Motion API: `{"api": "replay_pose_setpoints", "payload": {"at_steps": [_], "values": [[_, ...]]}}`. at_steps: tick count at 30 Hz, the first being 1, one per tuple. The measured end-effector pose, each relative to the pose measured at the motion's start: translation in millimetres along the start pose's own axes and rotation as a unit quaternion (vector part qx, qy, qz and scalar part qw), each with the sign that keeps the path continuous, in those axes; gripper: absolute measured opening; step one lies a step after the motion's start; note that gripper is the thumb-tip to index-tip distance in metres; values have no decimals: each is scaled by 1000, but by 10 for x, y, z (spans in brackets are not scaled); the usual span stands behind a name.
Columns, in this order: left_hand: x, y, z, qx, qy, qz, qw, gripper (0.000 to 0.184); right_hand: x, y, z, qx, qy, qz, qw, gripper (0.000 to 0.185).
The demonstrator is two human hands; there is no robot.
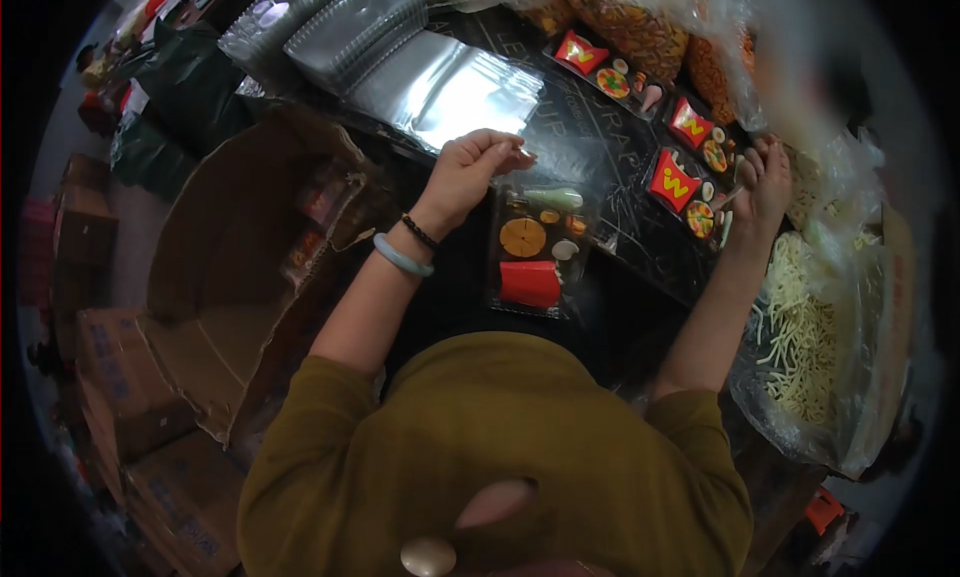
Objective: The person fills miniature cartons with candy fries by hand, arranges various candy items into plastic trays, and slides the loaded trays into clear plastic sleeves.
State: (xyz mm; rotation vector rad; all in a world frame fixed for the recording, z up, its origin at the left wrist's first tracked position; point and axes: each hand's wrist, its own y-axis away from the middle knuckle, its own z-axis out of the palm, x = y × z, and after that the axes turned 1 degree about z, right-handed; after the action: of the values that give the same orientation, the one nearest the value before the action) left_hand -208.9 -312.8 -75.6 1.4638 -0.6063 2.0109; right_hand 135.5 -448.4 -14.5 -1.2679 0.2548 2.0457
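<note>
My left hand [472,177], with a dark beaded bracelet and a pale bangle at the wrist, is closed in a pinch on the upper edge of a clear plastic bag [565,157]. Below it, near my body, lies a clear pack of toy food [523,239] with a red fries box, an orange round piece and small pieces. My right hand [762,182] is closed beside the toy sets at the right; whatever its fingers hold is hard to make out. Closest to it are a red fries box with a yellow mark [674,180] and a toy pizza [700,218].
Stacked clear trays [365,27] and shiny flat bags [445,87] lie at the back. An open cardboard box [215,267] stands left. Bags of orange pieces [635,32] are at the back right; pale fry-like strips [803,337] fill a lined box at the right.
</note>
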Motion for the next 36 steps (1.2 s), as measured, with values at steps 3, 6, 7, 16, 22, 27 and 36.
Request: {"api": "replay_pose_setpoints", "payload": {"at_steps": [3, 6, 7, 16, 22, 27, 36], "values": [[-28, -19, -10, -22, 14, 10, 1000, 20, 116, 490, 457, -11, 345, -15, 938, 24], [-6, -1, -11, -47, 13, 7, 999, 18, 360, 767, 886, -144, 421, 36, 895, 23], [6, 25, -10, -50, -3, 11, 999, 17, 407, 780, 876, -190, 424, 32, 885, 21], [-262, 441, -286, -62, -87, 49, 993, 10, 671, 1151, 474, -369, 528, -161, 748, 28], [-242, 473, -110, 118, 97, -137, 979, 40, 698, 1190, 448, -369, 521, -190, 746, 29], [-436, 503, 60, 69, -59, -127, 988, 27, 539, 1279, 398, -363, 580, -209, 699, 29], [192, 818, 730, -134, -472, 398, 775, 34, -115, 741, -676, -114, 852, -97, 502, 101]]}}
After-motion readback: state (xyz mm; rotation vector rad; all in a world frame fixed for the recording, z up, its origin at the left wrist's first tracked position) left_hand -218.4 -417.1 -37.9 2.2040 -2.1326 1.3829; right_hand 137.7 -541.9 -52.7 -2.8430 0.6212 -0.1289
